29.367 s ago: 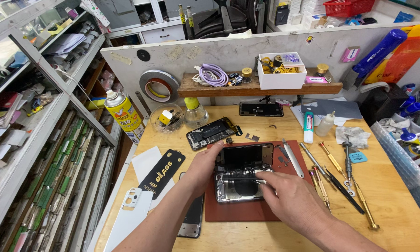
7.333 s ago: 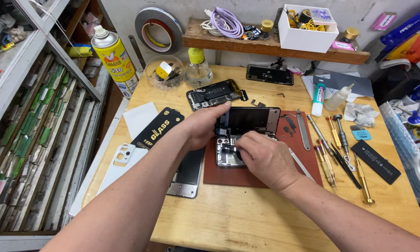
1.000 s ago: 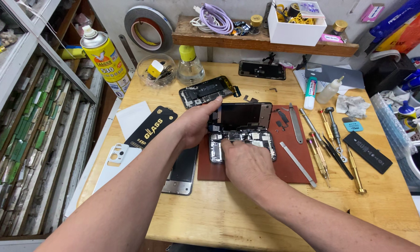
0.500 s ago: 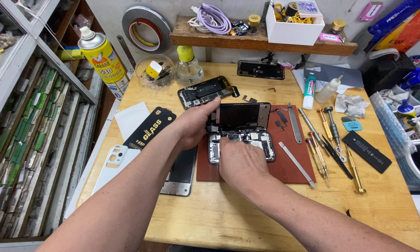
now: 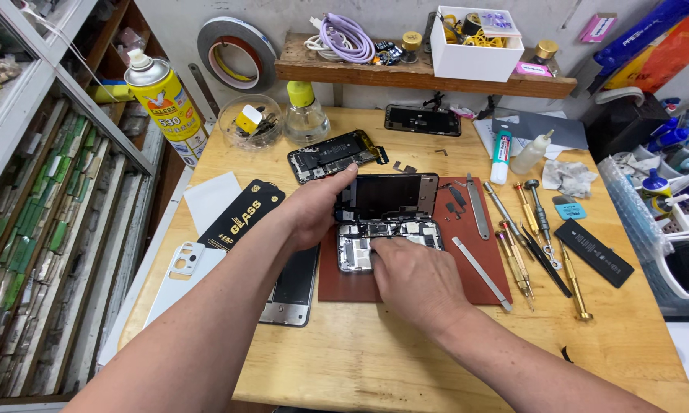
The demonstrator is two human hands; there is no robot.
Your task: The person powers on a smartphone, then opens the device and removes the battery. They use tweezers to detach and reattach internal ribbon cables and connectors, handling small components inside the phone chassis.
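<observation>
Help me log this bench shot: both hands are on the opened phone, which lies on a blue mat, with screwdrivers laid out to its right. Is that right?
Not quite: the head view shows the mat is reddish-brown, not blue. The left hand and right hand are on the opened phone, with the screwdrivers to its right.

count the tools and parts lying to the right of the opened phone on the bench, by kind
screwdrivers with gold or dark handles: 5
flat metal pry bars: 2
black battery strip: 1
small white bottles: 2
total: 10
The left hand steadies the opened phone on the red mat; the right hand works inside it.
</observation>
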